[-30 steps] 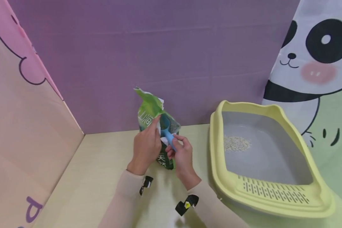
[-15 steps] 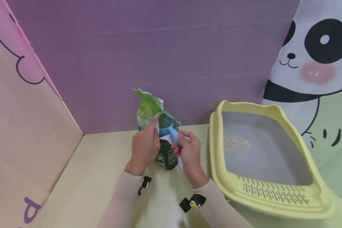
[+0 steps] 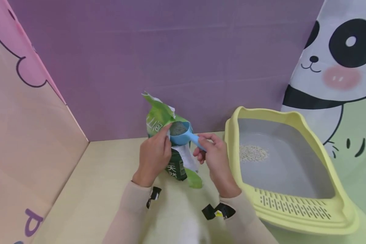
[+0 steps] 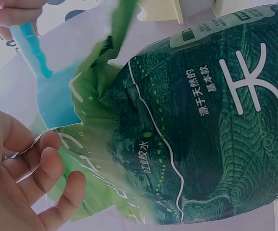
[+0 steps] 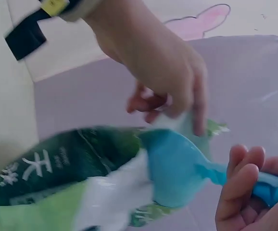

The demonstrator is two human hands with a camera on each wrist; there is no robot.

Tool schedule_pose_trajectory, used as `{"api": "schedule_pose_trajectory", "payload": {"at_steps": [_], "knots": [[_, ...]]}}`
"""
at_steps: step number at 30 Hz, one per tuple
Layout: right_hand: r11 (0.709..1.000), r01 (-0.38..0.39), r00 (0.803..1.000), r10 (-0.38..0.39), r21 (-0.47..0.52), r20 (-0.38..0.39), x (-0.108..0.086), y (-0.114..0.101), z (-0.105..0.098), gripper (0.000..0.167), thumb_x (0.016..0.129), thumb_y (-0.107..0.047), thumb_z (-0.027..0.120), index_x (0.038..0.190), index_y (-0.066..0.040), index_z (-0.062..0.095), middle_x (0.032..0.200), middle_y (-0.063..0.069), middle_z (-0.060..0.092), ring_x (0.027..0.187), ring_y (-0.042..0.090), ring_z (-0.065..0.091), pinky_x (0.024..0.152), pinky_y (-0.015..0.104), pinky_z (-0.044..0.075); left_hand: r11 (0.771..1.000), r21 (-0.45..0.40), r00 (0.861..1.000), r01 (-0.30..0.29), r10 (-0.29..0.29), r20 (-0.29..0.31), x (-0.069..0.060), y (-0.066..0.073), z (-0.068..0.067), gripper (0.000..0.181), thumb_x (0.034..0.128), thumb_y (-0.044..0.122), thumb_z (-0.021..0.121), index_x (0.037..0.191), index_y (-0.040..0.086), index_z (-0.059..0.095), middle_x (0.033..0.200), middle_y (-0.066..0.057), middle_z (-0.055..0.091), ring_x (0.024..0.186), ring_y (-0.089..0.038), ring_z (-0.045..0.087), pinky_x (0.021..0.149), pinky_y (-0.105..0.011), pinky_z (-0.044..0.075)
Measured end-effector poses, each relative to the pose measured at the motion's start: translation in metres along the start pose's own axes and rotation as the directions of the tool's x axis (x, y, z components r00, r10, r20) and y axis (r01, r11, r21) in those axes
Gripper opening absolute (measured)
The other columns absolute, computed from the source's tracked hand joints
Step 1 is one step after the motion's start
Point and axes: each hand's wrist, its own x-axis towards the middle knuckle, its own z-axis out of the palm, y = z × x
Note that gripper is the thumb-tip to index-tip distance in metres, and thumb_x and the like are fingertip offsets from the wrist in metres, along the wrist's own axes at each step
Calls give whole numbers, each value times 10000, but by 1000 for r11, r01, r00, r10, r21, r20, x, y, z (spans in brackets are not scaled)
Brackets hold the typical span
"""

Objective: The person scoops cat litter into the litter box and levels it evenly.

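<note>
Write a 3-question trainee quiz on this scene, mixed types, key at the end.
1. Multiple choice: which hand holds the blue scoop? A) left B) right C) both
2. True or false: the scoop's bowl is empty.
3. Fill in the blank: the left hand pinches the torn edge of a green ____.

Key:
1. B, the right hand, by the handle.
2. False: grey material shows in the bowl.
3. bag.
</note>
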Motion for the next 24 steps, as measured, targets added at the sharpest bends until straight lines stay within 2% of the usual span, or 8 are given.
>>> {"api": "schedule_pose_trajectory", "payload": {"at_steps": [5,12,17,21,24], "knots": [[999,23,999,-22,-41,37,1,-9,-9,225,1037,-101,521,1192,35,611,547,-16,615,425,77,492,445,201,415,1000,-3,1000,9,-9,22,0,-1,-1,440,973,73,471,1388,43,616,541,-10,422,434,-89,290,403,-263,265],[997,37,996,-31,-67,80,4,-15,-19,246,1039,-103,531,1201,61,616,556,-16,624,426,75,501,442,208,427,1000,-12,999,19,-19,40,-1,-2,-2,429,984,80,477,1389,43,615,592,-53,517,433,-88,307,403,-264,280],[995,46,993,-36,-88,116,3,-21,-25,264,1053,-113,511,1231,52,614,574,-18,632,442,76,515,457,205,441,1000,-12,999,17,-16,44,0,-2,-1,427,995,86,470,1395,49,612,600,-66,527,433,-90,299,404,-264,273],[994,40,986,-24,-100,163,3,-24,-29,281,1058,-109,496,1257,66,590,594,-17,640,457,73,530,475,206,463,1000,-10,999,19,-18,47,0,-2,-1,425,996,87,467,1392,48,615,642,-95,576,431,-91,291,402,-263,265],[992,15,974,13,-124,226,5,-24,-34,316,1066,-124,478,1306,63,562,632,-15,657,495,75,562,520,215,501,1000,-8,999,19,-19,50,0,-2,-2,425,994,79,468,1392,42,613,642,-96,573,428,-86,288,400,-261,264]]}}
